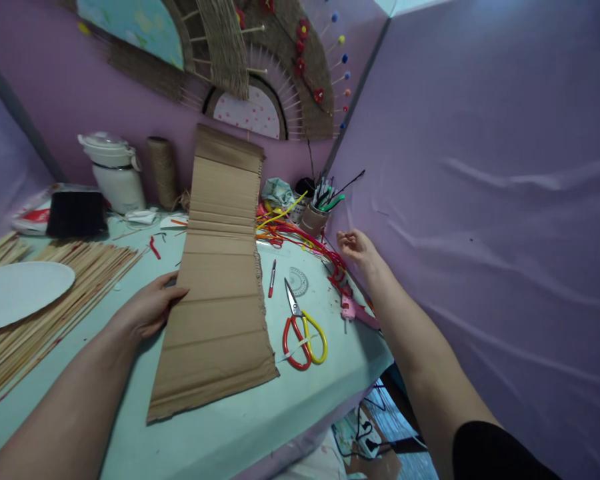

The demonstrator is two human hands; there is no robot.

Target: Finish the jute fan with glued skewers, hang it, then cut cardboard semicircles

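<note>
A long sheet of brown corrugated cardboard [220,273] leans up from the table, creased crosswise, with a torn right edge. My left hand [157,303] grips its left edge, thumb on the front face and fingers behind. My right hand [356,247] is raised by the purple wall, just right of a cup of pens [316,217]. Its fingers are loosely bent and I see nothing in them. Between my arms lie scissors [300,320] with one red and one yellow handle, a red pen [273,279] and a clear protractor [299,282].
A pink glue gun [357,311] lies at the table's right edge beside red pipe cleaners [325,250]. Left are thin wooden sticks [80,287] under a white oval board [20,290]. Behind stand a white jar [115,173] and a twine spool [163,172]. A power strip [367,430] lies below.
</note>
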